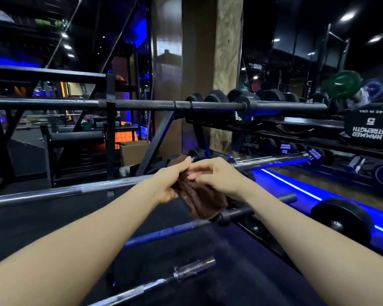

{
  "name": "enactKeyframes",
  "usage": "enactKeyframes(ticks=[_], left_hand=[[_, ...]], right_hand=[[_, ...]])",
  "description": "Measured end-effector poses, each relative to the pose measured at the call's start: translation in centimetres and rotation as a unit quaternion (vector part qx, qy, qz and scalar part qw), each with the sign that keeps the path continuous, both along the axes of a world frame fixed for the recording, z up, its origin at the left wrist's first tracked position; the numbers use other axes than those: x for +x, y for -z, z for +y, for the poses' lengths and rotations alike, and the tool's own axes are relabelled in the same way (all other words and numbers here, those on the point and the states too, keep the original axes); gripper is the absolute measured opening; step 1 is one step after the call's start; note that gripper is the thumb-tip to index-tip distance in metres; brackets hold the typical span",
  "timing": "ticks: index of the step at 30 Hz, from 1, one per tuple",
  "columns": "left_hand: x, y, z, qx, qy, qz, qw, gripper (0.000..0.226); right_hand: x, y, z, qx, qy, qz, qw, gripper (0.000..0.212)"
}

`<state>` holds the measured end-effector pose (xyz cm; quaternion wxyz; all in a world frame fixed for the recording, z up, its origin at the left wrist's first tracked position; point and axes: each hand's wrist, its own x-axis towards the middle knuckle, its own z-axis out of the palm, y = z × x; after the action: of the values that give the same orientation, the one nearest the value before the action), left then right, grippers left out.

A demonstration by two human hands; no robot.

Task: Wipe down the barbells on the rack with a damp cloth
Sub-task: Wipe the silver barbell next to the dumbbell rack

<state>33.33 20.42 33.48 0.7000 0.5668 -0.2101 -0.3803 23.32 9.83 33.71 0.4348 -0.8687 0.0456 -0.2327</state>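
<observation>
Closest to the person, low in the view, a chrome barbell (164,281) lies slanted with its sleeve end pointing up to the right. Just beyond it a dark barbell (208,224) crosses at the same slant, lit blue along its shaft, its black end jutting out to the right.

Above that bar both forearms reach forward and meet. The left hand (168,182) has its fingers curled round a bunched brown cloth (199,199), gripping it from the left, and the right hand (215,175) pinches the top of the same cloth with bent fingers. The cloth hangs down between them, its lower folds reaching the dark bar. The hands sit right at a long silver barbell (53,192) that runs left to right behind them; whether the cloth is pressed on it I cannot tell.

Farther back a black barbell (142,104) rests level across the rack's black frame (157,138). To the right stand dumbbells (365,127) marked Hammer Strength, seen mirrored, with a blue light strip (296,188) below. A cardboard box (133,152) sits on the floor past the rack, in front of a tall pillar (226,51).
</observation>
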Motion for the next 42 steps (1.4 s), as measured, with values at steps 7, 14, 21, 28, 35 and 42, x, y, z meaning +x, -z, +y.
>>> enactKeyframes(ticks=[7,14,21,28,35,42], left_hand=[[3.5,-0.7,0.8,-0.119,-0.032,0.055,0.991,0.016],[8.5,-0.5,-0.4,0.016,-0.101,-0.156,0.982,0.02],[12.8,2.2,3.9,0.337,-0.175,-0.641,0.668,0.037],[14.5,3.4,6.1,0.422,-0.187,-0.685,0.564,0.032],[14.6,3.5,6.6,0.445,-0.189,-0.67,0.564,0.035],[14.6,3.7,7.1,0.447,-0.17,-0.627,0.615,0.028]], right_hand=[[2.4,0.8,-3.1,0.248,0.015,-0.064,0.966,0.029],[7.5,1.3,-4.2,0.251,0.055,-0.034,0.966,0.013],[11.7,1.6,-3.5,-0.281,0.385,0.005,0.879,0.028],[15.6,4.7,0.5,-0.432,0.158,0.024,0.888,0.031],[15.3,3.4,-3.5,-0.175,0.077,0.09,0.977,0.065],[18.0,4.5,-0.1,-0.261,0.06,0.093,0.959,0.057]])
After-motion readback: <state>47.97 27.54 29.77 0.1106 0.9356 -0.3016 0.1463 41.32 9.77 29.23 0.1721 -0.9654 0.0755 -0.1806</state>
